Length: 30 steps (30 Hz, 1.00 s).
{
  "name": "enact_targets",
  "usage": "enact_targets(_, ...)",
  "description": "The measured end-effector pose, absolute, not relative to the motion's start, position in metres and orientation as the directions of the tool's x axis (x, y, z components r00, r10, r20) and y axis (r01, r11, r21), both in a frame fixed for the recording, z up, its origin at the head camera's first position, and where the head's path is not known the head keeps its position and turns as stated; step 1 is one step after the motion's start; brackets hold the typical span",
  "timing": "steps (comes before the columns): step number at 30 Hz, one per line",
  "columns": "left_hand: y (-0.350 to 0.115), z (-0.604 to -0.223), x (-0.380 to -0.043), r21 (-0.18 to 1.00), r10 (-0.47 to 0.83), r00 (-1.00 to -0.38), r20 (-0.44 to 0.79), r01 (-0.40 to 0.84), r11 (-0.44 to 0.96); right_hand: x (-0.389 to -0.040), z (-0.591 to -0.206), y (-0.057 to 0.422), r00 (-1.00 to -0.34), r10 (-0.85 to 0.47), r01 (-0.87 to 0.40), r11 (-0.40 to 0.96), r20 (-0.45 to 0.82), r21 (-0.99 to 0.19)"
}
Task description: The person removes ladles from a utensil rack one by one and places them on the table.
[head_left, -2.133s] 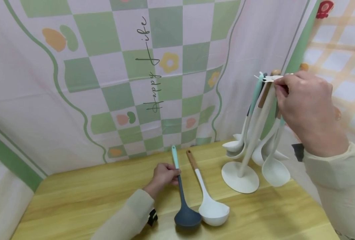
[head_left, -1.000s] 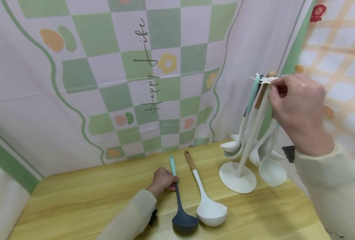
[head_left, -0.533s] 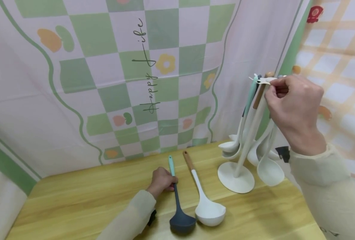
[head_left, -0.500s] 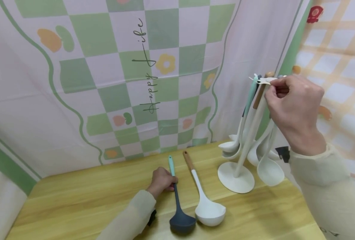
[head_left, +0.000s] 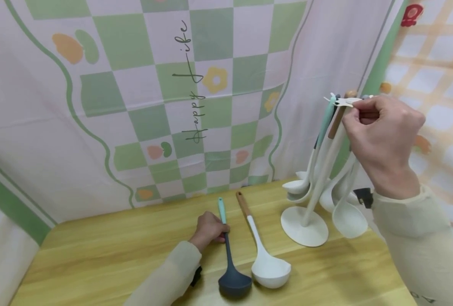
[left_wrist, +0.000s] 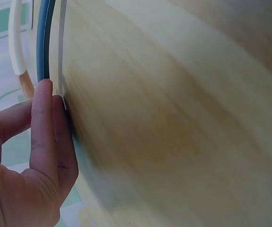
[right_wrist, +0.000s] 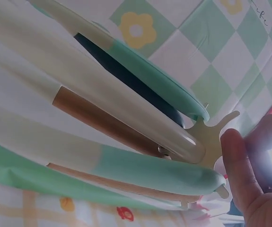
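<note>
My left hand [head_left: 209, 229] pinches a dark grey ladle [head_left: 234, 282] where its mint handle meets the dark shaft; the ladle lies on the table with its bowl toward me. In the left wrist view, thumb and fingers [left_wrist: 43, 137] close on the shaft [left_wrist: 44, 38]. Just right of it lies a white ladle [head_left: 271, 272] with a brown handle. My right hand [head_left: 387, 136] pinches the hooked top plate [head_left: 346, 102] of a cream utensil stand [head_left: 304, 236]. In the right wrist view, a fingertip touches the hook plate [right_wrist: 210, 144], beside a mint handle [right_wrist: 159, 172].
Several white utensils hang from the stand, including a ladle [head_left: 349, 219] on the right and spoon-like heads [head_left: 297, 186] on the left. The wooden table [head_left: 115, 255] ends at a checked cloth [head_left: 195, 106] behind. Another patterned cloth [head_left: 440, 76] hangs at right.
The dark ladle and my left hand have slid slightly toward me since the earliest frame. My right hand keeps its pinch on the stand's top, its wrist turned a little. The view shifts slightly.
</note>
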<state>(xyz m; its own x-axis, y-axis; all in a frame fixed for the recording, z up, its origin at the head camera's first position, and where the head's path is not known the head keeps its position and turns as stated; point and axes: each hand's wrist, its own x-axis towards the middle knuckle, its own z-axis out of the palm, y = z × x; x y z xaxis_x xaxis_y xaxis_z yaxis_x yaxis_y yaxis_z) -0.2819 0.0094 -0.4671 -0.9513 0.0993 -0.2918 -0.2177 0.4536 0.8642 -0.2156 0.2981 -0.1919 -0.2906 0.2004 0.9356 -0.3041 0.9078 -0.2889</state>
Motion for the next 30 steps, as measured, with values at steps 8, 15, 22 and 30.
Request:
enact_targets(8, 0.012, -0.464, -0.282, 0.863, 0.097, -0.949, -0.299, -0.225, 0.453, -0.214, -0.192, 0.303, -0.314, 0.331, -0.327, 0.842, 0.89, -0.429)
enact_targets(15, 0.011, -0.465, -0.281, 0.869, 0.103, -0.952, -0.287, -0.213, 0.447, -0.206, -0.195, 0.318, -0.392, 0.418, -0.394, 0.728, 0.819, -0.56)
enact_targets(22, 0.011, -0.465, -0.281, 0.875, 0.112, -0.953, -0.281, -0.207, 0.438, -0.202, -0.196, 0.317, -0.415, 0.431, -0.374, 0.722, 0.801, -0.582)
enact_targets(30, 0.01, -0.466, -0.279, 0.879, 0.118, -0.956, -0.268, -0.192, 0.437, -0.194, -0.235, 0.3, -0.388, 0.452, -0.258, 0.784, 0.804, -0.565)
